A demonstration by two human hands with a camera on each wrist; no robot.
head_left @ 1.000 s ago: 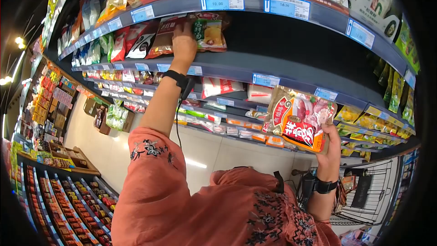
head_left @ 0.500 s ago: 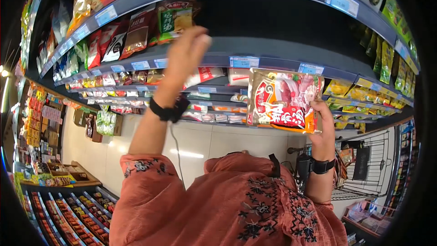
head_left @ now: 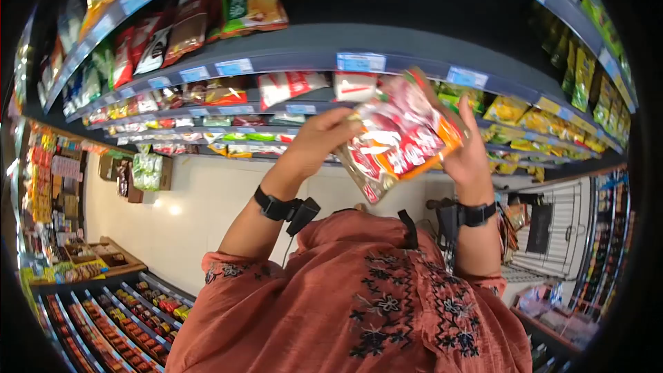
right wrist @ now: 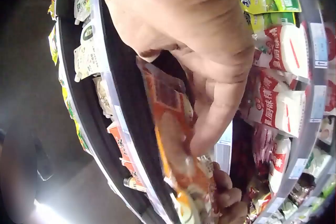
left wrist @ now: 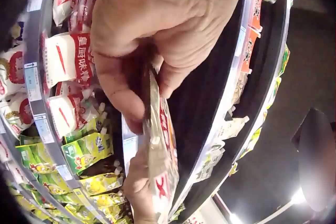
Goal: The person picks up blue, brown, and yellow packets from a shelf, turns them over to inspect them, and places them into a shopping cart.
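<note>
The left hand (head_left: 318, 141) is pinching between thumb and bent fingers, and the left forearm (head_left: 246, 230) is slanting inward and up. The right hand (head_left: 471, 155) is facing it, one digit (head_left: 467, 112) pointing upward and others curving inward; the right forearm (head_left: 481, 250) is standing almost vertical.

The right hand (right wrist: 194, 40) touches an orange packet (right wrist: 181, 167) on its right, the left hand (right wrist: 231, 203) on its left, with red-and-white bags (right wrist: 278, 103) farther off.

Dark shelves (head_left: 387, 43) flank a pale, shiny floor (head_left: 207, 211).
</note>
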